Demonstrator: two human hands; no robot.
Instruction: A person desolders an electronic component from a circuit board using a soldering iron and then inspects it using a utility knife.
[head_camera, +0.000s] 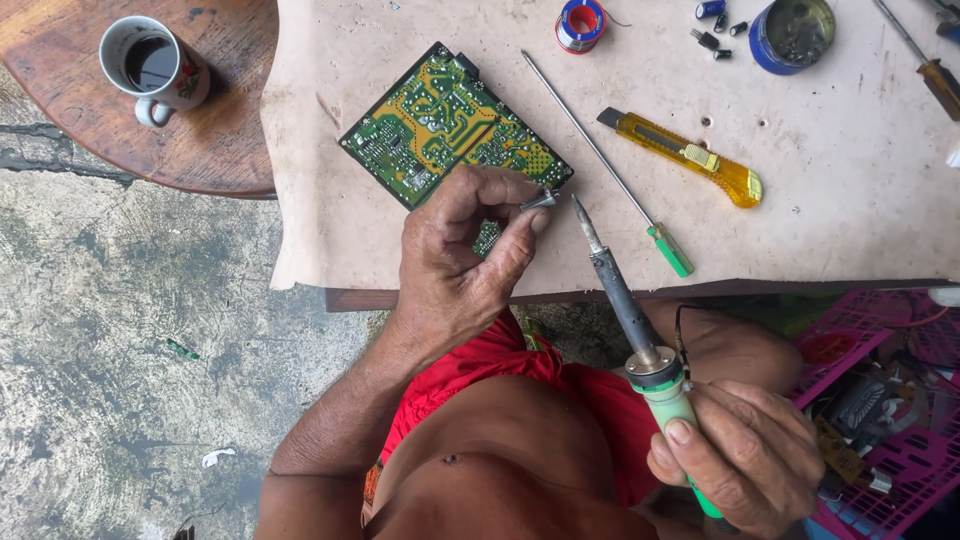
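Note:
A green circuit board (440, 122) lies solder side up on a worn beige table cover (800, 200). My left hand (465, 255) rests over the board's near corner and pinches a small metal part (540, 200) between thumb and fingertips. My right hand (745, 455) grips the green handle of a soldering iron (625, 300) below the table edge. The iron's tip points up toward the small metal part and stops just to its right.
A long thin screwdriver with a green handle (610, 170), a yellow utility knife (690, 155), a solder spool (581, 24), a blue tin (792, 34) and small dark parts lie on the cover. A mug (152, 66) stands on a round wooden table. A pink crate (880, 400) sits lower right.

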